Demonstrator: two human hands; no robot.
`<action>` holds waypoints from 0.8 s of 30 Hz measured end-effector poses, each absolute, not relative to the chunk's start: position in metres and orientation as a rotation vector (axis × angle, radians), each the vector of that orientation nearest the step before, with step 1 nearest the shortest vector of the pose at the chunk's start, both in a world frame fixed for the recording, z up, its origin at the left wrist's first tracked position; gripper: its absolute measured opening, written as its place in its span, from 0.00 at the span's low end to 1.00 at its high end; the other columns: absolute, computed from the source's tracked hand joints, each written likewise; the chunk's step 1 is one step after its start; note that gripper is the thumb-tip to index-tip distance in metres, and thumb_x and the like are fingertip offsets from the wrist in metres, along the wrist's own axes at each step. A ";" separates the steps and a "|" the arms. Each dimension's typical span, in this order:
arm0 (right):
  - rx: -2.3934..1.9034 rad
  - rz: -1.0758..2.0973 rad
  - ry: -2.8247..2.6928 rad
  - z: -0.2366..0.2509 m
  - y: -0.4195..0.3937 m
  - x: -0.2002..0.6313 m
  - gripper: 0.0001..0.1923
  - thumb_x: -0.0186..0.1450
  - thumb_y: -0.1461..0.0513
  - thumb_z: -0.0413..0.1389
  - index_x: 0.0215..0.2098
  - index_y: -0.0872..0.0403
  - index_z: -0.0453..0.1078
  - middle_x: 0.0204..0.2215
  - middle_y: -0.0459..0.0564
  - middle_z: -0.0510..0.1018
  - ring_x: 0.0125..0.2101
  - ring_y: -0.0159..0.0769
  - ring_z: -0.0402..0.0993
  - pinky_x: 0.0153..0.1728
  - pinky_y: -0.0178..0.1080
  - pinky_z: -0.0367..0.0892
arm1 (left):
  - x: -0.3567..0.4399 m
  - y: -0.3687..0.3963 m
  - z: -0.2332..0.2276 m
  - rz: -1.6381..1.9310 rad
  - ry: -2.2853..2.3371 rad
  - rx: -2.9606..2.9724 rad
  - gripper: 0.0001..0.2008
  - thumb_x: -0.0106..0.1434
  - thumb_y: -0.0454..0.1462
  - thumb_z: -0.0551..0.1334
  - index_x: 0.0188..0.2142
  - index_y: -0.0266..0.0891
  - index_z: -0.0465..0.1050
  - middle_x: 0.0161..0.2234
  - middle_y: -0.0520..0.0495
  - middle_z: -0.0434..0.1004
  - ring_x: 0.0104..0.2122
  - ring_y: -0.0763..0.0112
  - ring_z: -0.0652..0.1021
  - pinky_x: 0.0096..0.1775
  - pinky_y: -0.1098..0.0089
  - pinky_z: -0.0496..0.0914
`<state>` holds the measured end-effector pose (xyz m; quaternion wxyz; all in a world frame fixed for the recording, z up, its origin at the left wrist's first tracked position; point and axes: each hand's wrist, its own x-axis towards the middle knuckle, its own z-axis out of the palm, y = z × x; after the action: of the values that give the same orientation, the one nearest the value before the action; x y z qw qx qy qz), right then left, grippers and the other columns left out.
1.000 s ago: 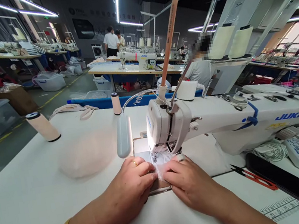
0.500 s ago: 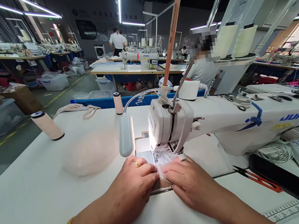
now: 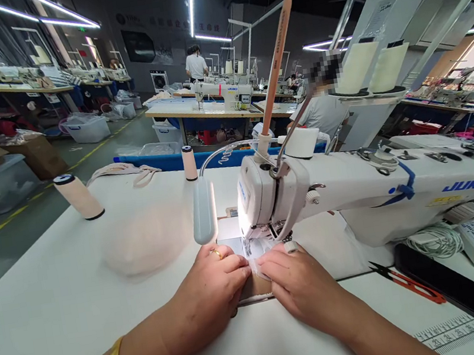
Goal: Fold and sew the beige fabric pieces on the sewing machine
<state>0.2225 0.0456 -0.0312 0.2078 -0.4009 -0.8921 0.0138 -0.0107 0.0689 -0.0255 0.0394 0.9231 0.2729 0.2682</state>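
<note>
A white JUKI sewing machine point(image 3: 336, 180) reaches in from the right, its lit needle area just beyond my fingers. Thin, sheer white fabric point(image 3: 255, 266) lies under the presser foot. My left hand point(image 3: 217, 282) has its fingers closed on the fabric's left edge, in front of the foot. On the other side my right hand point(image 3: 301, 281) pinches the same fabric, its fingertips close to the left ones. Part of the fabric is hidden beneath the fingers and the machine head.
A grey lamp point(image 3: 202, 210) stands left of the needle. Thread spools point(image 3: 78, 196) and pale straps point(image 3: 128, 173) lie at the far edge. Red-handled thread snips point(image 3: 411, 282), a black phone-like slab point(image 3: 462, 292) and a coiled cable point(image 3: 433, 241) are at right. A person point(image 3: 320, 107) sits beyond.
Both hands stay on the fabric by the needle, and the fabric shows a little shorter in front of the foot. The view has shifted slightly.
</note>
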 end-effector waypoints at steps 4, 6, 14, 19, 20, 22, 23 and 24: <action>-1.162 0.005 -2.460 -0.035 0.050 0.220 0.13 0.59 0.76 0.48 0.32 0.52 0.64 0.31 0.49 0.74 0.33 0.41 0.64 0.34 0.41 0.54 | -0.011 0.079 -0.035 0.849 0.898 2.825 0.16 0.70 0.27 0.53 0.43 0.41 0.79 0.39 0.46 0.84 0.40 0.59 0.78 0.47 0.55 0.66; -1.178 -0.024 -2.453 -0.037 0.053 0.220 0.13 0.59 0.75 0.48 0.32 0.52 0.63 0.31 0.49 0.74 0.32 0.41 0.62 0.33 0.41 0.54 | -0.011 0.083 -0.038 0.850 0.933 2.845 0.17 0.70 0.27 0.53 0.43 0.42 0.80 0.39 0.46 0.84 0.40 0.60 0.78 0.47 0.56 0.67; -1.207 -0.104 -2.443 -0.039 0.056 0.219 0.15 0.58 0.76 0.50 0.36 0.52 0.67 0.37 0.48 0.77 0.31 0.40 0.61 0.35 0.42 0.55 | -0.010 0.087 -0.031 0.806 0.941 2.885 0.19 0.73 0.28 0.50 0.45 0.41 0.81 0.40 0.45 0.84 0.41 0.59 0.79 0.46 0.57 0.69; -1.219 -0.118 -2.400 -0.040 0.059 0.218 0.20 0.61 0.74 0.51 0.46 0.52 0.73 0.46 0.50 0.81 0.35 0.43 0.67 0.39 0.43 0.60 | -0.011 0.089 -0.026 0.734 0.981 2.799 0.19 0.74 0.30 0.50 0.43 0.41 0.80 0.42 0.44 0.84 0.43 0.57 0.79 0.47 0.57 0.69; -1.224 -0.111 -2.387 -0.041 0.061 0.218 0.20 0.61 0.74 0.52 0.48 0.52 0.74 0.47 0.51 0.81 0.38 0.44 0.69 0.40 0.43 0.62 | -0.011 0.090 -0.026 0.712 1.004 2.737 0.18 0.73 0.31 0.50 0.43 0.41 0.80 0.41 0.44 0.84 0.43 0.57 0.78 0.47 0.57 0.69; -1.235 -0.097 -2.369 -0.041 0.063 0.217 0.21 0.62 0.73 0.52 0.49 0.52 0.74 0.49 0.52 0.81 0.43 0.47 0.71 0.42 0.43 0.64 | -0.012 0.096 -0.025 0.689 1.089 2.567 0.16 0.72 0.34 0.52 0.41 0.42 0.80 0.40 0.45 0.82 0.43 0.57 0.78 0.47 0.58 0.69; -1.241 -0.087 -2.364 -0.041 0.063 0.217 0.21 0.62 0.73 0.52 0.49 0.52 0.75 0.50 0.52 0.81 0.45 0.47 0.72 0.43 0.43 0.65 | -0.011 0.102 -0.024 0.692 1.144 2.481 0.14 0.71 0.35 0.53 0.40 0.42 0.79 0.39 0.45 0.81 0.42 0.57 0.77 0.47 0.58 0.69; -1.249 -0.074 -2.360 -0.042 0.064 0.217 0.22 0.62 0.73 0.52 0.50 0.52 0.75 0.51 0.52 0.81 0.46 0.48 0.72 0.43 0.44 0.66 | -0.011 0.108 -0.024 0.703 1.205 2.404 0.13 0.70 0.37 0.55 0.38 0.41 0.79 0.39 0.45 0.80 0.41 0.57 0.77 0.47 0.58 0.69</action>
<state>0.2172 0.0640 -0.0417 0.2330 -0.4548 -0.8592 -0.0268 -0.0106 0.1081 -0.0239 0.1800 0.8508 0.4263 0.2488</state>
